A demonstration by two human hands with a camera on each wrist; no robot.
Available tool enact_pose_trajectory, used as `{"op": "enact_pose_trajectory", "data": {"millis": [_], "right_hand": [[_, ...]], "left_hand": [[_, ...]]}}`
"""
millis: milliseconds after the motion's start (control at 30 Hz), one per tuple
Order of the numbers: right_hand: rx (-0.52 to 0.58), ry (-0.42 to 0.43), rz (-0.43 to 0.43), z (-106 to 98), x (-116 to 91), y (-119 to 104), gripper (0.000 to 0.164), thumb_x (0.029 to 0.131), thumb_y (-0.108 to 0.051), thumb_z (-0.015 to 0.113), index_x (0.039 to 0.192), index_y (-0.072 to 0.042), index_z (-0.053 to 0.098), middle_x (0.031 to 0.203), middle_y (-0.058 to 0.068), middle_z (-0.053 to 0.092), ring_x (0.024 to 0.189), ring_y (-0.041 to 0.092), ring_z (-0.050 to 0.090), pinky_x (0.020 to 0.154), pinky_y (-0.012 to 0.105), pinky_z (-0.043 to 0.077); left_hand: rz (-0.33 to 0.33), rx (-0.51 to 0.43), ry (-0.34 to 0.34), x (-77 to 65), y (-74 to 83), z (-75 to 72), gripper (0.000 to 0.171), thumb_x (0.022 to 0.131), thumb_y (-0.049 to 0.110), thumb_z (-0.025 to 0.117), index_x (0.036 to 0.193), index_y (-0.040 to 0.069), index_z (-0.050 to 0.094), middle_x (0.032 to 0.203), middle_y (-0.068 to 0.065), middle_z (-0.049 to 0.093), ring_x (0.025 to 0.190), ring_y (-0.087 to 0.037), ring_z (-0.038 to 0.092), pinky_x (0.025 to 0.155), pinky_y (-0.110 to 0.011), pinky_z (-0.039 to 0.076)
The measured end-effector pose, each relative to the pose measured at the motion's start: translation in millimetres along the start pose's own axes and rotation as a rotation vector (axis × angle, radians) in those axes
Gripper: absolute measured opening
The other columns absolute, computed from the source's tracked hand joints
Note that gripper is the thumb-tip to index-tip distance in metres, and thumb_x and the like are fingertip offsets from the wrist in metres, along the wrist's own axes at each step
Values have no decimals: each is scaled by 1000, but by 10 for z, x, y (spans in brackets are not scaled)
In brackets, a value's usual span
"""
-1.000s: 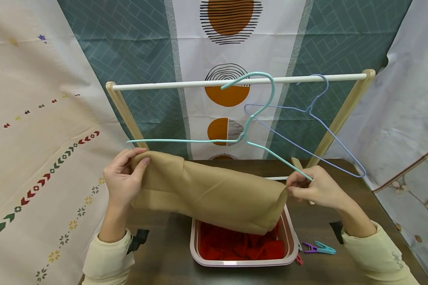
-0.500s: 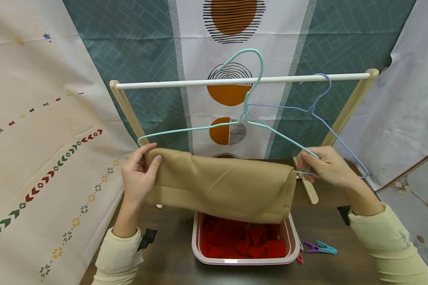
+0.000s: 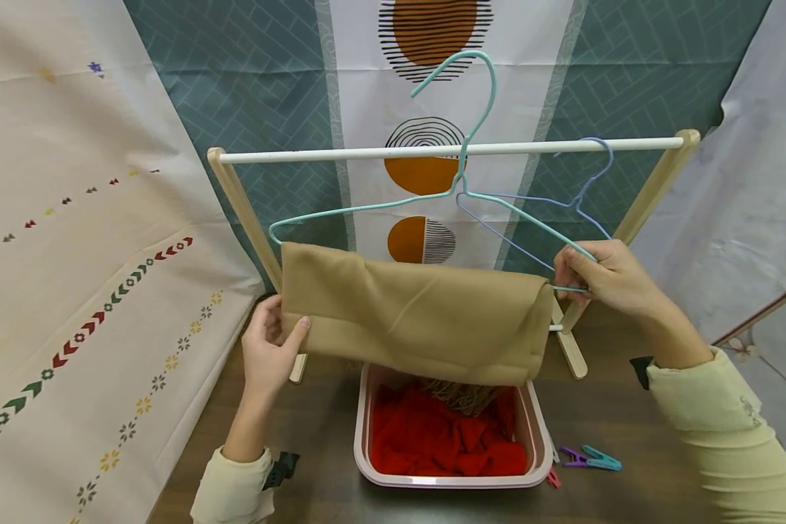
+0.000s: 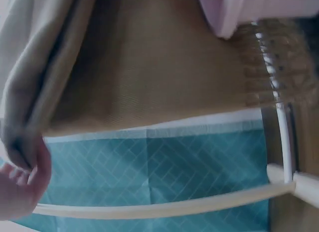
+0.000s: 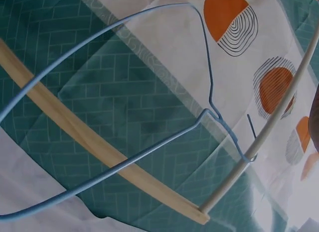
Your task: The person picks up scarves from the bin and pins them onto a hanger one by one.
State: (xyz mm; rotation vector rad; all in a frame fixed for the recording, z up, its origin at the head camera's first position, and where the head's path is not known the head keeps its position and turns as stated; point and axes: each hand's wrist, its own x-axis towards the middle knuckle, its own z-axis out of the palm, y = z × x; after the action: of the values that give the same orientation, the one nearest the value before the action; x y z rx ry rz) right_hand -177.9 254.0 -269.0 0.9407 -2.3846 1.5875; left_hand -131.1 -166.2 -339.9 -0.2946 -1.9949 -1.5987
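Note:
A tan fringed scarf (image 3: 413, 313) hangs folded over the lower bar of a mint-green hanger (image 3: 380, 204). My right hand (image 3: 605, 280) grips the hanger at its right corner and holds it up in front of the rack. With thumb in front and fingers behind, my left hand (image 3: 271, 349) pinches the scarf's left edge, below the hanger's left corner. In the left wrist view the hand (image 4: 25, 184) is at a fold of the scarf (image 4: 164, 58), whose fringe (image 4: 279, 62) hangs at the far end. The hanger's hook (image 3: 481, 65) stands above the rail, apart from it.
A wooden rack with a white rail (image 3: 340, 154) stands behind. A blue hanger (image 5: 149, 147) hangs at the rail's right side. Below, a pink basin (image 3: 445, 482) holds red cloth (image 3: 439, 437). Purple and turquoise clothespins (image 3: 592, 458) lie right of the basin.
The hanger and scarf have risen, and the hanger now stands more upright. My right hand has moved up with it. My left hand has slid from the scarf's top corner down its left edge.

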Motion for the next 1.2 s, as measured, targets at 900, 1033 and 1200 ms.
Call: {"op": "enact_pose_trajectory", "data": {"millis": [900,1033,1200], "right_hand": [[-37,13,224,-298,205,-175,43,98,-26,38,74,4,58,57,7,59,43,15,52,39,24,43],[-86,-25,217,-270,169,-193,40,98,-22,38,75,3,60,57,7,59,44,15,51,39,25,41],[-33,-92,181,-201,105,-164,36,98,-13,38,77,0,65,58,8,59,45,14,50,39,26,41]], "left_hand": [[-107,-134,-404,-437,-470,50,14,80,-11,59,94,-14,57,81,2,64,68,-6,58,57,-21,47],[-116,-43,-402,-456,-516,46,16,80,-8,62,95,-12,58,83,-12,65,69,-5,57,56,-23,47],[-95,7,-306,-340,-453,-16,25,78,-7,65,102,-8,59,87,-18,62,73,-6,57,59,-21,48]]}}
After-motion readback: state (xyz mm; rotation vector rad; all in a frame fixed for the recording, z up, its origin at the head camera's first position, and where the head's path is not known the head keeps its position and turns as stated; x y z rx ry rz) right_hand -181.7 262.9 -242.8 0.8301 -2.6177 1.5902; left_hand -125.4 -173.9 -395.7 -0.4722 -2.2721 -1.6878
